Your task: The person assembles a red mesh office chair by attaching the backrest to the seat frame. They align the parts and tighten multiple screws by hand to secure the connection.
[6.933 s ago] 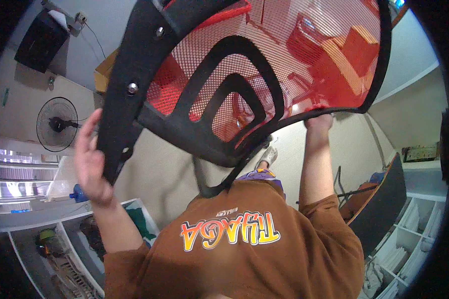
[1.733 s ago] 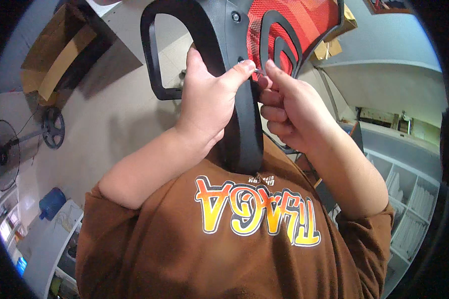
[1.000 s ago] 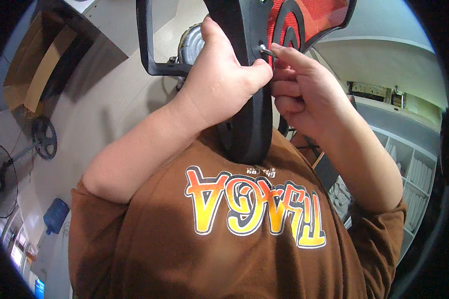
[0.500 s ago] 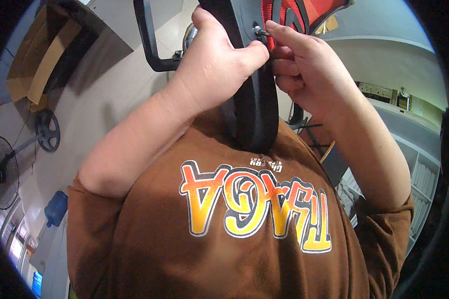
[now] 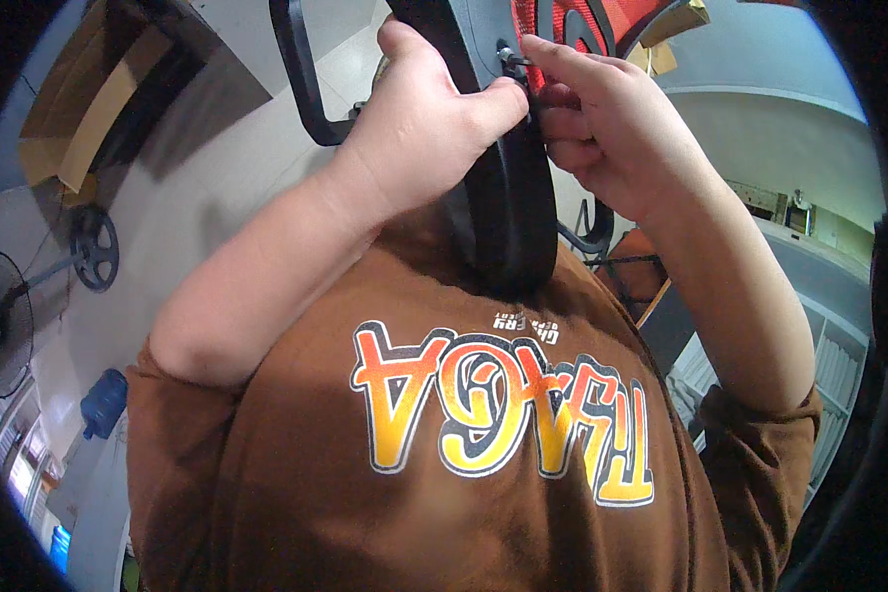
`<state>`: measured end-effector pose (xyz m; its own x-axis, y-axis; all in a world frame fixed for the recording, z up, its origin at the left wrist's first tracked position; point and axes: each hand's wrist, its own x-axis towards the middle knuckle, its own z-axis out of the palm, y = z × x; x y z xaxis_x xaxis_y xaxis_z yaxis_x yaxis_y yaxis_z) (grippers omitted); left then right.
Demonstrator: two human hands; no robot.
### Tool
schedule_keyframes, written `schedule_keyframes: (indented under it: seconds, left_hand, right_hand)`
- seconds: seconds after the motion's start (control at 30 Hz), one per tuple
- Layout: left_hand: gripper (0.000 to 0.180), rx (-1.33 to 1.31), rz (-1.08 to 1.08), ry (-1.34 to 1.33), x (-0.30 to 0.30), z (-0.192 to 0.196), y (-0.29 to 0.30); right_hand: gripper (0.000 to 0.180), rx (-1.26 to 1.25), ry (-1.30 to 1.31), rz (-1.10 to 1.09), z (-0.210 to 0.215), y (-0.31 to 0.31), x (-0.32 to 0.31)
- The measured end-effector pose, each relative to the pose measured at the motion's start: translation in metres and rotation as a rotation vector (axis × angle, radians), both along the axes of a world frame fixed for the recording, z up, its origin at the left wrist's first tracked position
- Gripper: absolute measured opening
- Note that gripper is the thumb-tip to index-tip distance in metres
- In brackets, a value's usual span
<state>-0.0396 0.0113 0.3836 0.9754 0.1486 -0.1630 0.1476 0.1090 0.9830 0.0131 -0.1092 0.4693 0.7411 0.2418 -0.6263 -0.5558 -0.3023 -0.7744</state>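
A black curved chair part (image 5: 513, 217) stands upright against my shirt, with red mesh (image 5: 562, 22) behind its upper right side. My left hand (image 5: 414, 123) wraps around this part from the left, its thumb lying across the face below a small metal fitting (image 5: 506, 56). On the other side, my right hand (image 5: 617, 123) is closed, with thumb and forefinger pinching a thin metal rod (image 5: 521, 63) that meets the fitting. Whether the rod is a bolt or a key cannot be made out. Its other fingers curl beside the black edge.
A black loop-shaped armrest (image 5: 306, 94) sits beyond my left hand. On the floor at left are an open cardboard box (image 5: 89, 128), a standing fan (image 5: 0, 321) and a blue water bottle (image 5: 104, 403). White shelving (image 5: 829, 365) stands at right.
My right thumb and forefinger have shifted slightly at the metal rod. The left hand keeps its hold, and the surroundings have moved a little in view.
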Motion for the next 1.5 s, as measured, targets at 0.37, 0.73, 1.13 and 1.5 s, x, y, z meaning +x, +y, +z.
schedule_keyframes:
  seconds: [0.37, 0.73, 1.13, 1.5]
  left_hand:
    - [0.051, 0.01, -0.018, 0.019, 0.002, 0.006, 0.01]
    - [0.052, -0.034, 0.003, 0.063, 0.004, 0.008, 0.01]
    - [0.051, -0.153, -0.047, -0.029, 0.002, 0.003, 0.009]
    - [0.04, -0.941, 0.237, -0.031, 0.003, -0.004, -0.003]
  right_hand:
    - [0.031, -0.155, -0.164, 0.209, -0.005, 0.002, 0.019]
    - [0.038, -0.328, -0.477, 0.38, -0.018, 0.004, 0.027]
    - [0.033, -0.471, -0.767, 0.523, -0.03, -0.004, 0.032]
    - [0.024, -0.033, -0.178, 0.271, -0.011, -0.005, 0.016]
